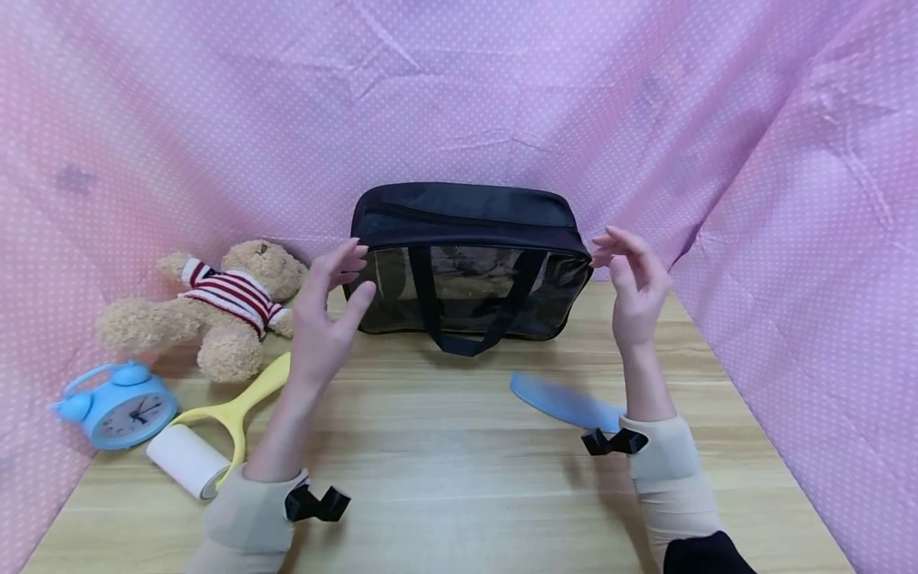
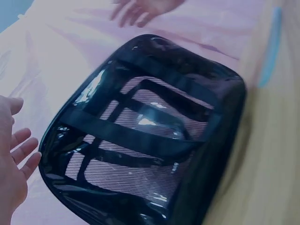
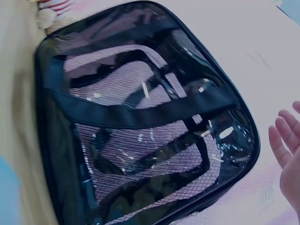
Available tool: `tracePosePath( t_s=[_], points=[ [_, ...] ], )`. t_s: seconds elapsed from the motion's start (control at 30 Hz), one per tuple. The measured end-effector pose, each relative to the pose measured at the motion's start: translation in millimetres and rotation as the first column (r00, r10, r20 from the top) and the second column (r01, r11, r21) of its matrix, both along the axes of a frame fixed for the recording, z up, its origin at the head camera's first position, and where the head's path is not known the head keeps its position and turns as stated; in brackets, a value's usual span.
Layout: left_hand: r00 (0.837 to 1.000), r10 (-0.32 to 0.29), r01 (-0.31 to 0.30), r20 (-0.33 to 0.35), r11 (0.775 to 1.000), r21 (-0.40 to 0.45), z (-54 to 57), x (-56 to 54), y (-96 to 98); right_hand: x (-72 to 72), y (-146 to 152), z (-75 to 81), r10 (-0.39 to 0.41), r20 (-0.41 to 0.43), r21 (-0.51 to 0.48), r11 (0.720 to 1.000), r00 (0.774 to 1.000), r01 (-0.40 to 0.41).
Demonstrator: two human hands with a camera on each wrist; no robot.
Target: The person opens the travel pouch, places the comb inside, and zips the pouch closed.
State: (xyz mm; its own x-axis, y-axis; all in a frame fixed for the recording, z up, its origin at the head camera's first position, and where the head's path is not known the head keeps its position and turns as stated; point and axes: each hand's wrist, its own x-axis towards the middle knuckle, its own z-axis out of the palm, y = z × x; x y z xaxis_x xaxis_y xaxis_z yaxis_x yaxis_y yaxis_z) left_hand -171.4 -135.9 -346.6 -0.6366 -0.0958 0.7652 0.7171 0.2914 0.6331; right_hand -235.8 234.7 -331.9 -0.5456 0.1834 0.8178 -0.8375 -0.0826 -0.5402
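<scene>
A black bag with clear plastic sides and dark strap handles stands upright at the back of the table. By its left end is my left hand, fingers relaxed and thumb apart, holding nothing. My right hand is raised at the bag's right end, its fingers loosely bent around no object. In the left wrist view the bag fills the middle, with left fingers close to its edge. The right wrist view shows a gap between the bag and the right fingers.
On the left lie a teddy bear in a striped shirt, a blue alarm clock and a yellow-handled lint roller. A blue comb-like piece rests near my right wrist. Pink dotted cloth hangs behind the wooden table.
</scene>
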Motion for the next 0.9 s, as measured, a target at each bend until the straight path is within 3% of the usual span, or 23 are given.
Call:
tracePosePath(
  t_s=[0.2,0.37,0.47,0.67,0.9],
  points=[
    [0.992,0.116,-0.120,0.059,0.990,0.072,-0.4,-11.6,-5.6,-12.3,15.0,-6.8,0.117,0.123,-0.172,0.980,0.985,-0.095],
    [0.975,0.171,-0.179,0.144,0.983,0.046,-6.7,-19.1,-16.2,-15.5,26.5,-18.1,0.146,0.242,-0.195,0.976,0.959,-0.099],
    [0.963,0.187,-0.194,0.193,0.981,0.015,-12.5,-22.2,-23.7,-17.4,32.0,-22.5,0.115,0.311,-0.181,0.982,0.943,-0.060],
    [0.936,0.159,-0.161,0.313,0.987,-0.019,-23.9,-30.2,-34.7,-24.7,40.6,-27.3,0.077,0.412,-0.154,0.988,0.908,-0.015],
    [0.890,0.107,-0.086,0.443,0.994,-0.067,-33.7,-38.5,-40.7,-33.1,42.4,-31.8,0.118,0.501,-0.118,0.991,0.857,-0.068]
  ],
)
